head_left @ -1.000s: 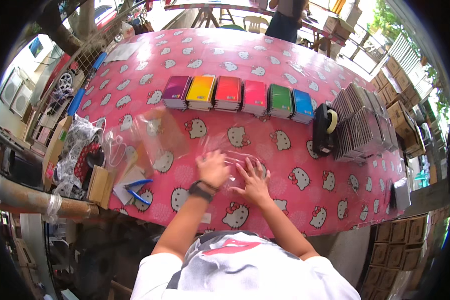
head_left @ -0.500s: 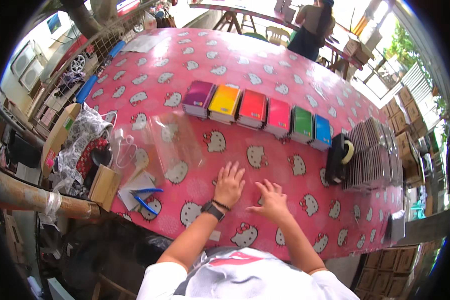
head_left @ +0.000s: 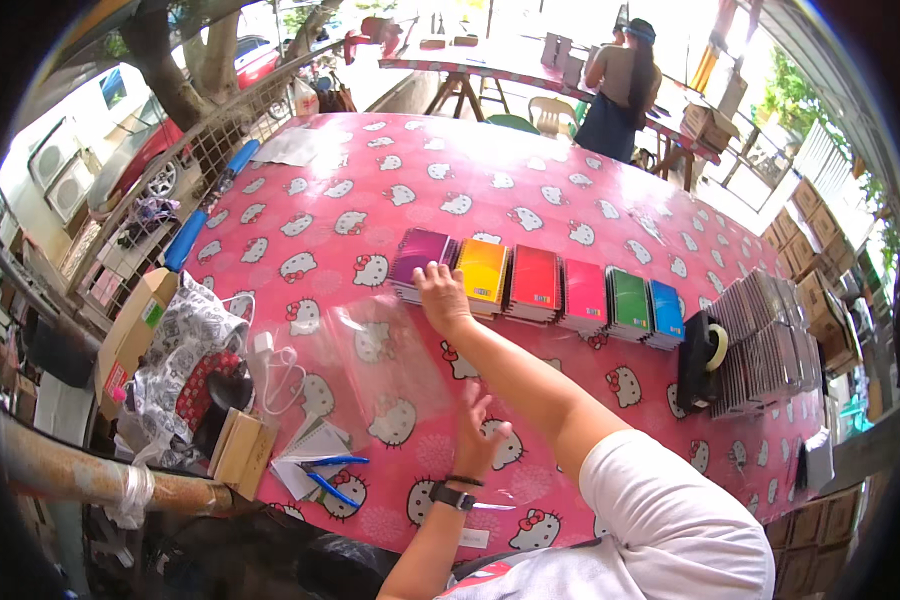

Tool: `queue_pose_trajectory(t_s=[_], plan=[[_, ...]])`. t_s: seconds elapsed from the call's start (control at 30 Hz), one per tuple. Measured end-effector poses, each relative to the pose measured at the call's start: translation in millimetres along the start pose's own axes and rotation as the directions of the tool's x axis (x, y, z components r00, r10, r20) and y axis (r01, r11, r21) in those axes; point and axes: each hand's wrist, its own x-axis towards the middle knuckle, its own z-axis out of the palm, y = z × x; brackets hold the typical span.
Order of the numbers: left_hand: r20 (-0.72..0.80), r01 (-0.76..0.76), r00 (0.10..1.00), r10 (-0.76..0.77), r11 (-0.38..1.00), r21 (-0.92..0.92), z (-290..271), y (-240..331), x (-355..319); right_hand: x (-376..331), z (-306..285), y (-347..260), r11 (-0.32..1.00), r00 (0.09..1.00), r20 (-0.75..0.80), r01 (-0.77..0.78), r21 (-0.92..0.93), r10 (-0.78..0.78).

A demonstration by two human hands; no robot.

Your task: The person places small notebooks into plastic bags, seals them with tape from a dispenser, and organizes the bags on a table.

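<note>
A row of small spiral notebook stacks crosses the table: purple, yellow, red, pink, green and blue. My right hand reaches across to the left, its fingers stretched over the near right part of the purple stack's top. Nearer to me, my left hand, with a watch and a dark bracelet on its wrist, is open above the tablecloth and holds nothing. Clear plastic bags lie flat left of it.
Blue-handled pliers lie on paper slips beside a wooden block. A white cable and bundled patterned cloth are at left. Right are a tape dispenser and wrapped notebook stacks. A person stands at a far table.
My right hand has left the near tablecloth and swung forward and left onto the purple stack. My left hand has turned on its side. The whole view has shifted.
</note>
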Motion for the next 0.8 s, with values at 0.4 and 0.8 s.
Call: queue_pose_trajectory(t_s=[0.4,0.8], plan=[[0.007,0.392,0.913,-0.407,0.873,-0.29,-21.8,29.9,16.1,-4.6,-30.0,8.6,0.981,0.99,0.058,0.122,0.153,-0.132],[-0.026,0.387,0.904,-0.427,0.842,-0.377,-16.4,27.2,16.0,18.3,-47.0,37.7,0.931,0.999,-0.004,-0.034,0.364,0.038]])
